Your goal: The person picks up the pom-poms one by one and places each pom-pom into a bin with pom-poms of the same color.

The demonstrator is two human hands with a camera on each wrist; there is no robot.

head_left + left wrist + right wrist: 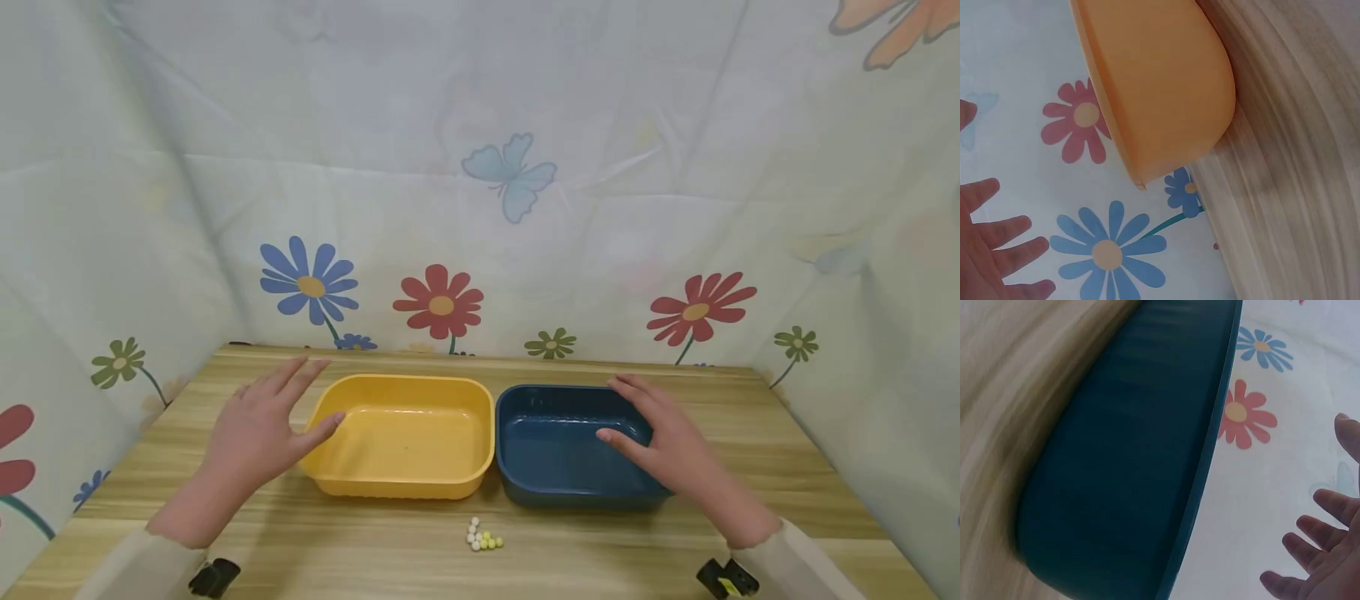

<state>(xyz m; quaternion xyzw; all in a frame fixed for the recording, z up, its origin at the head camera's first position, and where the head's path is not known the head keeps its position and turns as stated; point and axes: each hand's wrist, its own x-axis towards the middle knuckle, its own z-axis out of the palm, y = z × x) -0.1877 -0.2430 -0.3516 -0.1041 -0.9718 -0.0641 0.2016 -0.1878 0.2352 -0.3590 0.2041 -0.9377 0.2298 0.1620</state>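
A yellow plastic basin (405,487) and a dark blue basin (585,498) stand side by side on the wooden table. My left hand (258,425) is spread above the left end of the yellow basin, its thumb overlapping the rim in the head view. Over the right end of the blue basin my right hand (667,437) is held with fingers apart, gripping nothing. Several small white beads (474,533) and pale yellow beads (487,540) lie in a little cluster in front of the basins. In the left wrist view the left fingers (1007,256) are extended and hold nothing.
A pale cloth backdrop (360,200) with printed flowers and a butterfly hangs behind the table and along both sides. The wooden tabletop (360,550) reaches toward me in front of the basins. Dark wrist cameras (214,577) sit at both cuffs.
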